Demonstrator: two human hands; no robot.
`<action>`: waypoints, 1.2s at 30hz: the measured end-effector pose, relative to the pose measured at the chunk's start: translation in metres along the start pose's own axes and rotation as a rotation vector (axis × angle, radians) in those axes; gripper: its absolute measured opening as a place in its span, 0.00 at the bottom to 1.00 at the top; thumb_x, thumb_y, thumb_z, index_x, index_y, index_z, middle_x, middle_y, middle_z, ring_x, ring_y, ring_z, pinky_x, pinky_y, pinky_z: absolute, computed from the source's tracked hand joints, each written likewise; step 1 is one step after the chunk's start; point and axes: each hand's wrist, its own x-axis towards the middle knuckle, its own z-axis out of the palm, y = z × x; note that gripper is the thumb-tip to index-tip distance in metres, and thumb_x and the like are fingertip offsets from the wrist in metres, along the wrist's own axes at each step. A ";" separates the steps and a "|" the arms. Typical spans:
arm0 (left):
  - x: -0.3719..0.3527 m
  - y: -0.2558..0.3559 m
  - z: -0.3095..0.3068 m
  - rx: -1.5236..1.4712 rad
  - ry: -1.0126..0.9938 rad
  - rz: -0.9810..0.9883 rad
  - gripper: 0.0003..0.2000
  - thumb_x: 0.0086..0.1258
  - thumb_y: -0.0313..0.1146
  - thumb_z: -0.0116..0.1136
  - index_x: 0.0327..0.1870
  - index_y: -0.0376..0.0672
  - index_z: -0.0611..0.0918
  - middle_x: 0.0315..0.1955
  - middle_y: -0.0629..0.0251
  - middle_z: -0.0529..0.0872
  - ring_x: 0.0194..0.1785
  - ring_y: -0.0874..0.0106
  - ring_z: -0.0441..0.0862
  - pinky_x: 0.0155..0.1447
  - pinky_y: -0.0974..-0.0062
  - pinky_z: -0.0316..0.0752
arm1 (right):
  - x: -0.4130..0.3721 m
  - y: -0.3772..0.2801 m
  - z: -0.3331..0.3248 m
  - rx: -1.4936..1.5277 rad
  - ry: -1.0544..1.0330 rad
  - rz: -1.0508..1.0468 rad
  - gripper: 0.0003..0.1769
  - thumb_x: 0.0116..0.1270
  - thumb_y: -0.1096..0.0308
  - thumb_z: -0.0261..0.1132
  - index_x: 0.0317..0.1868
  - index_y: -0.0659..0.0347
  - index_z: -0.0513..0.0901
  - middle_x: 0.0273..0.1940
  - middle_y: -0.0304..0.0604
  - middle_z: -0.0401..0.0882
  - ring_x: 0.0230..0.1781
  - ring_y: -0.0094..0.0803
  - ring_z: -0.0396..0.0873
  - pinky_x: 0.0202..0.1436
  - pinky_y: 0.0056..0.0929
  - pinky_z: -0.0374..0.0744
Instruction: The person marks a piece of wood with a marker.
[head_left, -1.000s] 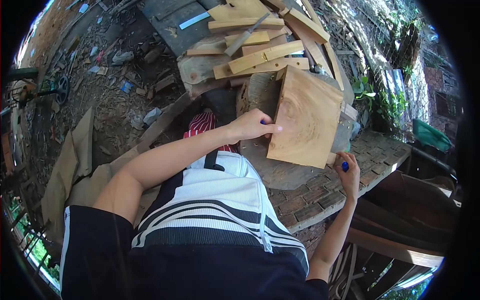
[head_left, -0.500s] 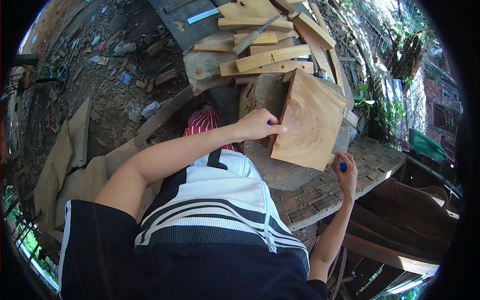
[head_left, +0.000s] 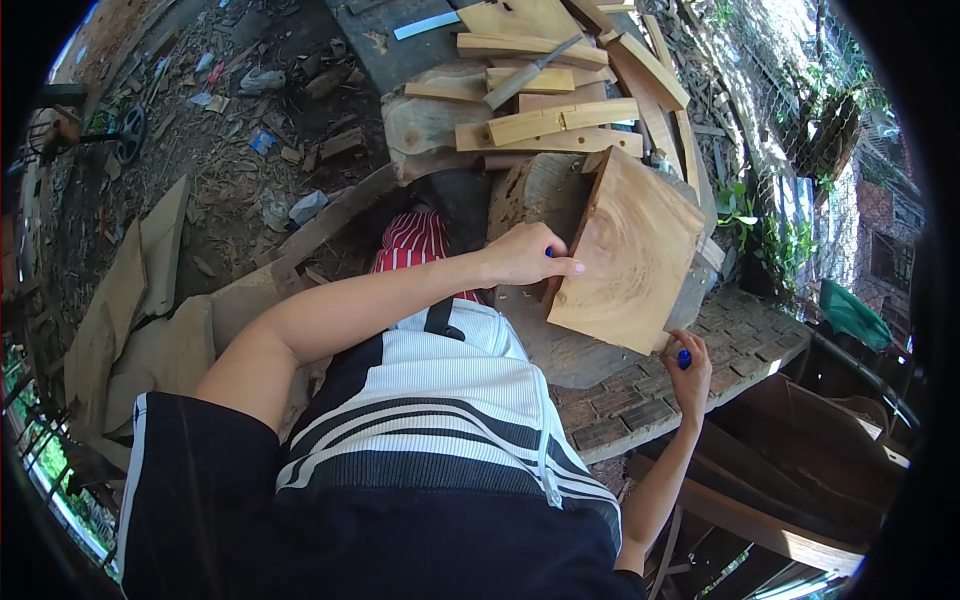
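A square, light-brown wooden board (head_left: 630, 250) with curved grain is tilted over a wood stump (head_left: 515, 195), its dark side edge facing left. My left hand (head_left: 530, 254) is closed at that edge, thumb along the upper face, and a bit of something blue shows among its curled fingers. By the board's near right corner, my right hand (head_left: 692, 372) has its fingers curled around a small blue object (head_left: 684, 358). What kind of thing it is I cannot tell. Fingertips of the right hand come right up to the corner.
Several wooden strips (head_left: 560, 122) and a chisel-like tool (head_left: 530, 72) lie beyond the board. A brick ledge (head_left: 640, 395) runs below it, with dark wooden furniture (head_left: 790, 450) at right. Flat wood slabs (head_left: 140, 290) and littered ground lie left.
The whole view has shifted slightly, so the surroundings appear farther right and lower. My right hand has come a little nearer my body, still beside the board's corner. My left hand stays at the edge.
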 end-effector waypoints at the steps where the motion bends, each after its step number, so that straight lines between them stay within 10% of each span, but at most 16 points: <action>1: 0.001 -0.002 0.001 -0.002 0.002 -0.005 0.22 0.68 0.53 0.62 0.32 0.39 0.88 0.23 0.60 0.85 0.28 0.71 0.80 0.39 0.71 0.73 | -0.001 0.000 0.000 0.019 -0.003 0.007 0.25 0.48 0.80 0.69 0.51 0.58 0.83 0.50 0.47 0.80 0.52 0.45 0.79 0.56 0.37 0.75; 36: 0.001 -0.002 0.001 0.013 -0.006 0.015 0.23 0.67 0.54 0.63 0.38 0.36 0.88 0.22 0.57 0.83 0.29 0.69 0.80 0.40 0.69 0.73 | -0.007 -0.004 0.004 0.021 -0.039 -0.007 0.27 0.48 0.79 0.71 0.53 0.58 0.83 0.52 0.47 0.80 0.54 0.44 0.79 0.59 0.36 0.75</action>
